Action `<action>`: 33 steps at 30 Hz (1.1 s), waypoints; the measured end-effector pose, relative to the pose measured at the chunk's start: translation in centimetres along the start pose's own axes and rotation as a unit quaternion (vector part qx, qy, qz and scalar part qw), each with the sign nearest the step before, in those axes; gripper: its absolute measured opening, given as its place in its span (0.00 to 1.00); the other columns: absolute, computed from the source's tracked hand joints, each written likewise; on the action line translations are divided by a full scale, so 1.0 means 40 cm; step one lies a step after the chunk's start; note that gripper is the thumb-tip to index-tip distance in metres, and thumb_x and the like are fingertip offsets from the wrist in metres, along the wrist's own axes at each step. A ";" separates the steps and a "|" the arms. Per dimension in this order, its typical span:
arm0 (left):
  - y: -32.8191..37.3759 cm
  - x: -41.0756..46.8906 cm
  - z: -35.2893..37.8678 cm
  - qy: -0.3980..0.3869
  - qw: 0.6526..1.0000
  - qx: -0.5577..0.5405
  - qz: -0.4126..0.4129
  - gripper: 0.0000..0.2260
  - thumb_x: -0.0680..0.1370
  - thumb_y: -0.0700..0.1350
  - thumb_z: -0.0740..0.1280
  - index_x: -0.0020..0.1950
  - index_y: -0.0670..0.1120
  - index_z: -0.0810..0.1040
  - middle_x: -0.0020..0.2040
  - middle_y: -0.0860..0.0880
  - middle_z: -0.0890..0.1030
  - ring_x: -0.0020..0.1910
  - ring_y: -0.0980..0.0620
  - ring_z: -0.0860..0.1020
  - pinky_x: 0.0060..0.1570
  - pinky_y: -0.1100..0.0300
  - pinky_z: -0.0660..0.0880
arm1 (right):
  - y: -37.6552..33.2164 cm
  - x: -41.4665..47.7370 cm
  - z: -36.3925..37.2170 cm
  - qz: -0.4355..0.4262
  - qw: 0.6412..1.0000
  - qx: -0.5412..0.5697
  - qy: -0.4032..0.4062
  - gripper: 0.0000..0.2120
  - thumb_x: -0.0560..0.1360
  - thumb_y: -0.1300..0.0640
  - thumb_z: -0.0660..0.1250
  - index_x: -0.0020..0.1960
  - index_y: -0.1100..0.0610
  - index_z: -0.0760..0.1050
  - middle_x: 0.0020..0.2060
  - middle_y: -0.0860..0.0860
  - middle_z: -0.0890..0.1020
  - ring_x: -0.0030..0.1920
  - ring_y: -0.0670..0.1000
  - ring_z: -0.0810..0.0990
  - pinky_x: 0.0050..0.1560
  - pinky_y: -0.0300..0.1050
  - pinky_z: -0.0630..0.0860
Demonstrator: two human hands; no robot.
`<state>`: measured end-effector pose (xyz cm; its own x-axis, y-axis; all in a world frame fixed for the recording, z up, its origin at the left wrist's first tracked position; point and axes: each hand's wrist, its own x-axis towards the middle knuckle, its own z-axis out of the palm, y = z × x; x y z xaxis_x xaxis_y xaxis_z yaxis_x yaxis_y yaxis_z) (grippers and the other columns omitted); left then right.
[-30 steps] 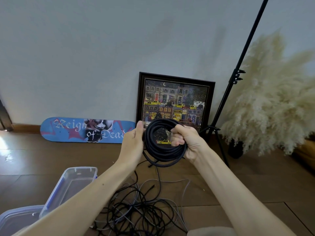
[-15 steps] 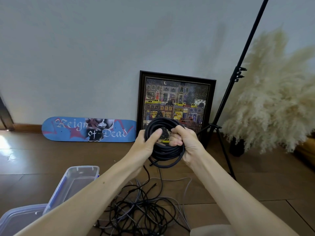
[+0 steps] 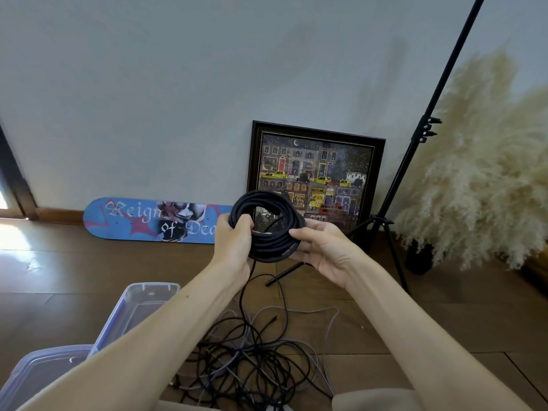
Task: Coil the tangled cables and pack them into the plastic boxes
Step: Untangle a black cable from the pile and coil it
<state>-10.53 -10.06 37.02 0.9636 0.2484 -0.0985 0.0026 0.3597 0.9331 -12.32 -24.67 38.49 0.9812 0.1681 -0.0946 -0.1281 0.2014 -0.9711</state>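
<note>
The black cable coil (image 3: 275, 247) is a thick, matte, round bundle of many stacked loops, held upright in the air between both hands. The left hand (image 3: 234, 241) grips its left side, fingers curled through the opening. The right hand (image 3: 323, 250) clasps its lower right edge, thumb on top. A loose tail hangs below the left hand to the tangled cables (image 3: 255, 360) on the floor, with two clear plastic boxes (image 3: 139, 304) lower left of that hand.

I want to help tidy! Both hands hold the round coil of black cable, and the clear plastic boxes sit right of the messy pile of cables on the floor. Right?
Nearly. In the head view the clear plastic boxes sit left of the messy pile of cables, not right. The left hand and right hand both hold the round coil of black cable.
</note>
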 end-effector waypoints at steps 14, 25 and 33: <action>0.012 -0.010 0.012 -0.017 1.000 0.018 0.007 0.04 0.76 0.36 0.58 0.45 0.45 0.67 0.38 0.47 0.66 0.37 0.51 0.66 0.38 0.59 0.65 | 0.030 0.025 0.021 -0.173 0.923 -0.257 0.229 0.12 0.81 0.61 0.60 0.58 0.62 0.80 0.42 0.55 0.85 0.45 0.52 0.84 0.48 0.55 0.82; 0.004 -0.010 -0.001 -0.045 0.996 0.071 0.005 0.05 0.76 0.37 0.58 0.43 0.46 0.67 0.37 0.49 0.64 0.35 0.52 0.63 0.38 0.57 0.61 | 0.037 0.028 -0.006 -0.111 0.960 -0.167 0.194 0.18 0.82 0.59 0.58 0.42 0.69 0.79 0.38 0.65 0.83 0.41 0.60 0.84 0.44 0.55 0.83; -0.015 -0.033 0.018 -0.079 0.992 0.103 0.006 0.05 0.76 0.39 0.59 0.43 0.49 0.66 0.36 0.50 0.64 0.35 0.51 0.64 0.39 0.57 0.63 | 0.049 0.048 -0.024 -0.100 0.916 -0.281 0.267 0.22 0.83 0.54 0.56 0.35 0.67 0.70 0.31 0.58 0.70 0.34 0.55 0.68 0.38 0.48 0.67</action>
<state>-11.59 -11.24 36.86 0.9937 0.1015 -0.0467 0.0297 0.1626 0.9862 -10.57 -24.86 36.19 0.9270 -0.3442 0.1493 0.0090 -0.3777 -0.9259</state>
